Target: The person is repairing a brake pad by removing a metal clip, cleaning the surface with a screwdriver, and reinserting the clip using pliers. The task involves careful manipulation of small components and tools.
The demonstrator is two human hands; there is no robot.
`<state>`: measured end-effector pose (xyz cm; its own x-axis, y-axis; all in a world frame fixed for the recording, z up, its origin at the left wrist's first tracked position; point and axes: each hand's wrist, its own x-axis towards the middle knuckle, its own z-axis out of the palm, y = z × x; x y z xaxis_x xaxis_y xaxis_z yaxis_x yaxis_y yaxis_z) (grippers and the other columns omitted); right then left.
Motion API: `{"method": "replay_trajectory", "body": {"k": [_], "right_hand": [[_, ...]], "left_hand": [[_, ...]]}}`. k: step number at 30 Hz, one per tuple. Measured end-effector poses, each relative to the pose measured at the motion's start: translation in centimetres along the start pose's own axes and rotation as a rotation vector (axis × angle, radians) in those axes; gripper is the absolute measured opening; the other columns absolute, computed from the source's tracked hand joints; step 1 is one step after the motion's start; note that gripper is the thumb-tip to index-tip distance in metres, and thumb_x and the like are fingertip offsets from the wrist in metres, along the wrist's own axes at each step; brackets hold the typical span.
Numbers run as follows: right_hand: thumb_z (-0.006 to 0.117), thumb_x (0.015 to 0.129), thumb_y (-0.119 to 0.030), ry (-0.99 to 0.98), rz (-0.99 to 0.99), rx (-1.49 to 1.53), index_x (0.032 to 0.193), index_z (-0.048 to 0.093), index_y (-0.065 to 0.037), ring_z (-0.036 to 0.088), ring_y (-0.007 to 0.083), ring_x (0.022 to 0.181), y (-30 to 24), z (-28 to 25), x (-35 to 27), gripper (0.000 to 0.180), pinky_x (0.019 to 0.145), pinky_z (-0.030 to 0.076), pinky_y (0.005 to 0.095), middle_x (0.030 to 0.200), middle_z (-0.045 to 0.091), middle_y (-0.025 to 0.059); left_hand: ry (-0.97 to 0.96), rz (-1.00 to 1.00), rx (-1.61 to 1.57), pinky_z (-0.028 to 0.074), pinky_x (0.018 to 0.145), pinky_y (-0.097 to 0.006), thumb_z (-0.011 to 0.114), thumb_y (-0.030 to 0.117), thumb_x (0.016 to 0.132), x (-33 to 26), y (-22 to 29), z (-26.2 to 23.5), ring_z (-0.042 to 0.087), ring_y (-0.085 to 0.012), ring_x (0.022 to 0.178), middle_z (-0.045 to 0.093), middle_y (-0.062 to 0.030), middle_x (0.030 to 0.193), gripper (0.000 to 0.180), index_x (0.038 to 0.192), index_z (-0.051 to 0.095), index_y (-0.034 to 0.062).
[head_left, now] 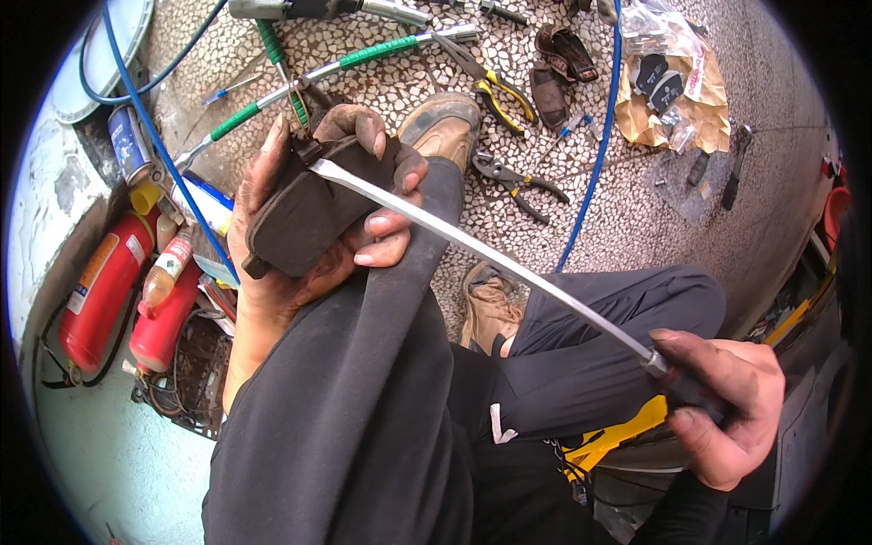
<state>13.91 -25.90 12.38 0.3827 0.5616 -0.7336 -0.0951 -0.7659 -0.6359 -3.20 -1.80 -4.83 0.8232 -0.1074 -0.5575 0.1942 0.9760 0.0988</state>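
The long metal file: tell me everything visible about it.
The long flat grey metal file is slim and worn-looking. It slants from upper left to lower right. Its tip lies on the dark, grimy brake pad gripped in the left hand above the knee; the right hand wraps its dark handle end.

A floor (636,182) of small pale mosaic stones is seen under even daylight. Tools are scattered across it: pliers (520,184), green-handled wrenches (381,53) and a blue hose (595,154). A brown paper bag (677,113) with clear packets is laid at the upper right. At the left, a worn whitish wall (41,200) is met by the floor, and a red extinguisher (100,291) is lain beside it.
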Motion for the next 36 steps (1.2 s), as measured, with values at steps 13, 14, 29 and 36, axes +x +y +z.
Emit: {"method": "replay_trajectory", "body": {"k": [13,14,29,36], "right_hand": [[0.067,0.065,-0.001,-0.152,-0.127,-0.02,0.121,0.064,0.009,0.058,0.0161,0.053,2.2,-0.9,-0.8,0.056,0.051,0.044,0.0257,0.077,0.069,0.0155],[0.067,0.066,0.0,-0.158,-0.127,-0.015,0.121,0.064,0.009,0.059,0.0166,0.053,2.3,-0.8,-0.8,0.056,0.051,0.044,0.0259,0.077,0.069,0.0152],[0.072,0.07,0.0,-0.226,-0.165,-0.215,0.129,0.064,-0.003,0.052,0.0176,0.05,3.8,2.1,-2.3,0.06,0.046,0.044,0.0301,0.066,0.053,0.0036],[0.074,0.069,0.0,-0.218,-0.092,-0.071,0.131,0.06,0.001,0.059,0.0213,0.057,4.5,2.9,-2.6,0.063,0.055,0.048,0.0299,0.079,0.065,0.0095]], "left_hand": [[0.211,-0.03,0.353,0.048,0.059,-0.031,0.054,0.063,0.081,-1.8,-0.1,2.1,0.056,-0.0285,0.09,0.038,-0.0332,0.136,0.085,0.134,0.041,-0.0029],[0.235,-0.056,0.422,0.048,0.071,-0.037,0.058,0.059,0.077,-1.4,0.0,3.1,0.053,-0.0319,0.103,0.037,-0.0305,0.141,0.088,0.137,0.04,-0.0029],[0.194,-0.172,0.562,0.031,0.115,-0.036,0.059,0.017,0.083,-3.9,0.9,2.0,0.046,-0.0269,0.135,0.044,-0.0176,0.147,0.071,0.146,0.036,-0.0081],[0.248,-0.157,0.49,0.032,0.115,-0.036,0.061,0.018,0.081,-3.8,0.5,2.8,0.047,-0.0268,0.133,0.045,-0.0192,0.146,0.074,0.145,0.036,-0.0087]]}}
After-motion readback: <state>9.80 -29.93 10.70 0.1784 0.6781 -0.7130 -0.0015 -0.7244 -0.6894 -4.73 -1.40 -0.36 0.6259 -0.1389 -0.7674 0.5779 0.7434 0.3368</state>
